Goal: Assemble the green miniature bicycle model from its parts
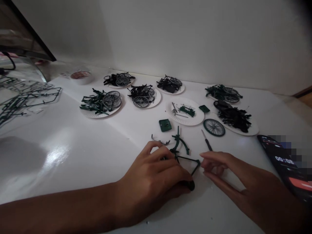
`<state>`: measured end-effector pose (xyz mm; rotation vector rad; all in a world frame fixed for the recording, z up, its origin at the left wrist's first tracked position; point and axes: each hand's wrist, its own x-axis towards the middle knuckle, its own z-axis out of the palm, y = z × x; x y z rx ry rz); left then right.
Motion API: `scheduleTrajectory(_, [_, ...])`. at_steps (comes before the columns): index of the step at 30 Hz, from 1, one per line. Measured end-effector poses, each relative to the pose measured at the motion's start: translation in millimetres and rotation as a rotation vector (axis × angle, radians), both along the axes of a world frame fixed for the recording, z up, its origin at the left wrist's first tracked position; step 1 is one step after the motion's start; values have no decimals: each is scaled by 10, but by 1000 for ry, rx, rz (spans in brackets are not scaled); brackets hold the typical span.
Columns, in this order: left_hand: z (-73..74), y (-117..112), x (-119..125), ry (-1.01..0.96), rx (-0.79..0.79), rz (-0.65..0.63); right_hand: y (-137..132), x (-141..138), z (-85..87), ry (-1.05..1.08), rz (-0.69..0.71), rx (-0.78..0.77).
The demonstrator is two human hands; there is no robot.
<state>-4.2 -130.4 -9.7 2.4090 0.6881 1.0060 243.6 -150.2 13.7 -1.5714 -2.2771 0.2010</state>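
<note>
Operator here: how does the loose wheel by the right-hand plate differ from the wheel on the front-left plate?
The loose wheel has a dark green rim, while the plate wheel looks grey. The loose wheel lies flat on the table, while the plate wheel sits among parts on a paper plate. Both are round and spoked.

A white wall (185, 39) meets the rear edge of a white table (80, 156). A dark-framed glass panel (19, 35) stands at left rear. A wooden surface (304, 96) shows at far right. Overhead light forms a glare patch (57, 154) on the tabletop.
</note>
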Motion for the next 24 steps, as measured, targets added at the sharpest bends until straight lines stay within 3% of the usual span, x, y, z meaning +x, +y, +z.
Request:
scheduleTrajectory(6, [-2, 14, -1, 6, 34, 5, -65, 89, -109, -87, 31, -108])
scheduleTrajectory(13, [-32, 67, -12, -6, -33, -66, -116, 55, -98, -110, 7, -181])
scheduleTrajectory(19, [-40, 52, -19, -29, -77, -104, -168, -42, -81, -39, -104, -52])
scheduleTrajectory(24, [-23, 57, -17, -15, -51, -81, -204, -169, -50, -2, -110, -34])
